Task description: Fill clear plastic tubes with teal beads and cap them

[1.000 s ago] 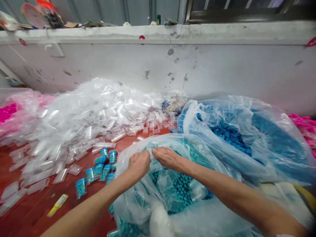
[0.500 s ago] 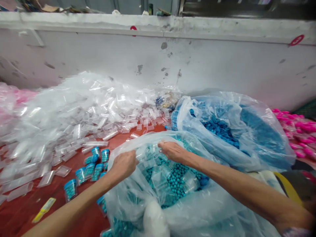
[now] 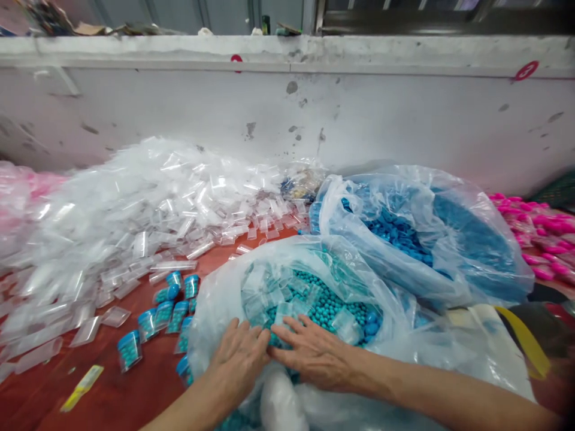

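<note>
A clear plastic bag stands open in front of me. Inside it are turquoise beads, several small clear containers and a few blue caps. My left hand lies palm down on the bag's near edge, fingers stretched out. Beside it my right hand rests palm down over the same edge, fingers spread towards the beads. The two hands touch or nearly touch at the thumbs. Neither holds anything that I can see.
Bead-filled containers with blue caps stand left of the bag on the red table. Behind them is a heap of clear tubes. A bag of blue caps is at right, pink pieces beyond. A yellow-handled tool lies near left.
Both hands have let go of the bag's sides and come down towards me to its near edge, closer together. The fingers have opened. The bag's mouth has sagged.
</note>
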Demonstrator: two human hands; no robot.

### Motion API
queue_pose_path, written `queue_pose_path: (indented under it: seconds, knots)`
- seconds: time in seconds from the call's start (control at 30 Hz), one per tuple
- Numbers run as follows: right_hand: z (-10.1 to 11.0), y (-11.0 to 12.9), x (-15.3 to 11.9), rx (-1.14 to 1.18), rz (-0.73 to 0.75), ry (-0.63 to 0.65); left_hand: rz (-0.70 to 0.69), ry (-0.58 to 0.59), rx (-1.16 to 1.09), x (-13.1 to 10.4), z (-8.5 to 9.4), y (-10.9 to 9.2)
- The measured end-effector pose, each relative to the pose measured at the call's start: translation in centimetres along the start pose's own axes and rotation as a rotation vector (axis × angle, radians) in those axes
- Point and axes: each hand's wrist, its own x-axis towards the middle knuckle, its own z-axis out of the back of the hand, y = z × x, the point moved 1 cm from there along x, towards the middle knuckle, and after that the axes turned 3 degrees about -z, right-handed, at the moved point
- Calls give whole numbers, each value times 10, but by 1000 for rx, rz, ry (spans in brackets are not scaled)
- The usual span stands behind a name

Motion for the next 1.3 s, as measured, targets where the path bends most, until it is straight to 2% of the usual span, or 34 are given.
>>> queue_pose_path:
  seconds: [0.1, 0.17, 0.23, 0.3, 0.4, 0.47, 0.53, 0.63, 0.7, 0.77, 0.97, 1.13, 1.23, 1.3]
  knots:
    - [-15, 3, -2, -50, -22, -1, -70, 53, 53, -4, 1, 2]
    - [-19, -7, 1, -63, -78, 45, -92, 90, 73, 0, 7, 3]
    - [-14, -23, 8, -31, -165, 50, -43, 123, 63, 6, 12, 3]
    - [-1, -39, 20, 42, -253, -39, 58, 133, 42, 13, 13, 3]
    - [20, -53, 42, 126, -349, -279, 178, 71, 21, 22, 8, -1]
    - [24, -53, 51, 86, -325, -327, 229, 0, 19, 25, 3, -7]
    - [15, -46, 51, -2, -200, -214, 239, -29, 19, 26, 0, -12]
    - [-13, -32, 38, -111, -51, -29, 217, 7, 3, 24, -1, -16]
    - [-29, -26, 29, -169, -47, 13, 200, 33, -34, 24, 1, -14]
    - [-34, -23, 26, -228, -84, 21, 177, 44, -112, 28, 4, -10]
    - [-8, -17, 41, -386, -168, -79, -12, 90, -472, 49, 12, -1]
    - [0, -10, 37, -329, -202, 35, 32, 60, -257, 50, 18, -10]
    - [0, -13, 33, -320, -326, 41, 69, -19, -174, 51, 24, -17]
    - [1, -22, 33, -283, -378, 62, 62, -23, -154, 57, 28, -17]
